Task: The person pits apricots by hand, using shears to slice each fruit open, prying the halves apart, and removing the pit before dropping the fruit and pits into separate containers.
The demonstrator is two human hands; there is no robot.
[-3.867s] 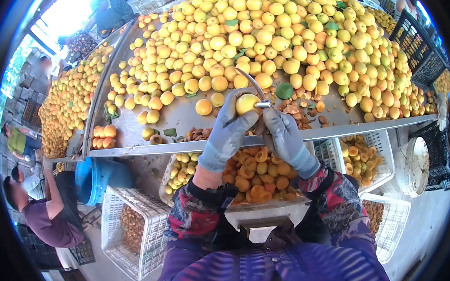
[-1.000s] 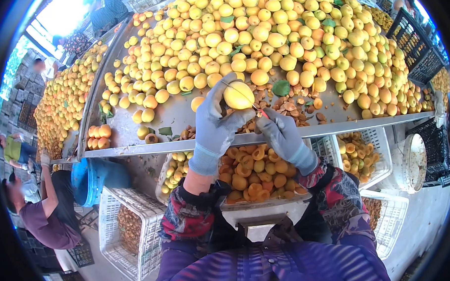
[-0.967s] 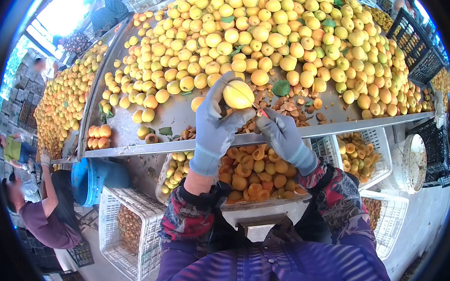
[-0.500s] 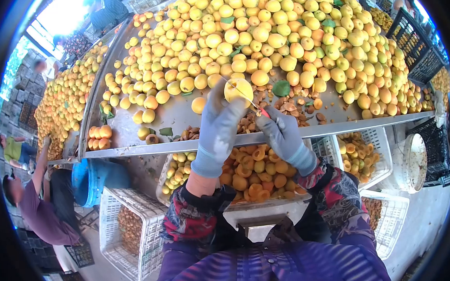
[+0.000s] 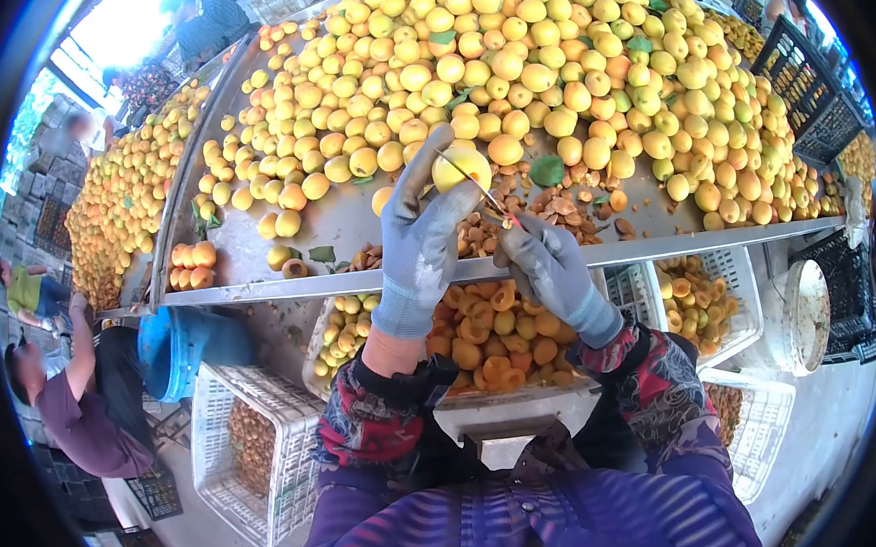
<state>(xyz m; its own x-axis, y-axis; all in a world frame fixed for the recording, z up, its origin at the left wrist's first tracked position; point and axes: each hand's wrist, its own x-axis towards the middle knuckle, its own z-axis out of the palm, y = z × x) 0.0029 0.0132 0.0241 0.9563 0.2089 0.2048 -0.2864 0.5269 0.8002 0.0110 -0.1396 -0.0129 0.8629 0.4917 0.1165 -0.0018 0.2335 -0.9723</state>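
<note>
Over the front edge of the metal table, my left hand (image 5: 420, 243), in a grey-blue glove, is closed around a yellow apricot (image 5: 470, 166). My right hand (image 5: 551, 266), gloved the same way, grips a small knife (image 5: 494, 203) with a reddish handle. Its thin blade slants up to the left across the face of the apricot. Behind my hands spreads a large heap of whole apricots (image 5: 421, 76). Brown apricot pits (image 5: 563, 207) lie scattered on the metal just beyond my right hand. Below both hands stands a crate of halved apricots (image 5: 498, 334).
The metal table's raised rim (image 5: 669, 249) runs beneath my wrists. White crates (image 5: 294, 442) with pits flank my legs. A blue bucket (image 5: 176, 355) and a white bucket (image 5: 808, 316) stand to the sides. At left, a person in a purple shirt (image 5: 96, 430) sits by another heap.
My left index finger has lifted and straightened beside the apricot. The knife and my right hand have shifted slightly, with the blade still across the fruit. The person at left has moved an arm.
</note>
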